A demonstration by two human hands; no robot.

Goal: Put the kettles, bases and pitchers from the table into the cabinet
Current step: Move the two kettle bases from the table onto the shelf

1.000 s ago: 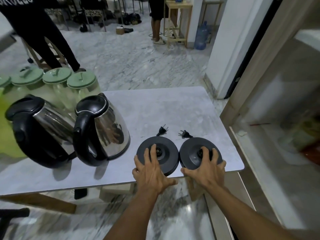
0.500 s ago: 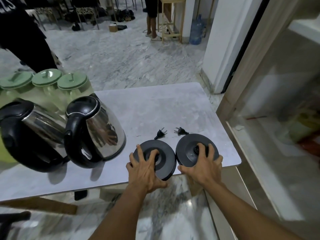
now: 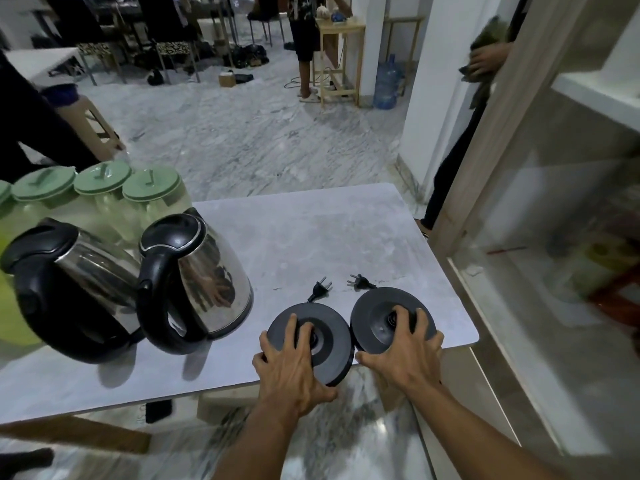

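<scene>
Two round black kettle bases lie at the table's near right edge. My left hand [image 3: 292, 367] grips the left base [image 3: 329, 336], which overhangs the edge. My right hand [image 3: 403, 355] grips the right base [image 3: 377, 317], tilted up toward me. Each base trails a short cord with a plug [image 3: 320, 289] behind it. Two steel kettles with black handles stand to the left, one near [image 3: 204, 282], one further left [image 3: 79, 289]. Behind them stand several clear pitchers with green lids [image 3: 149, 185]. The cabinet [image 3: 554, 306] opens on the right, its shelf level with the table.
The grey table [image 3: 311, 237] ends just left of the cabinet frame [image 3: 485, 174]. A person in dark clothes [image 3: 460, 161] stands behind that frame holding a cloth. Another person's dark sleeve [image 3: 31, 133] reaches in at far left. Chairs, a stool and a water bottle stand across the marble floor.
Both hands have closed round the bases and pulled them toward the near edge, the right one tipping up. The view has lifted and a person has appeared behind the cabinet frame.
</scene>
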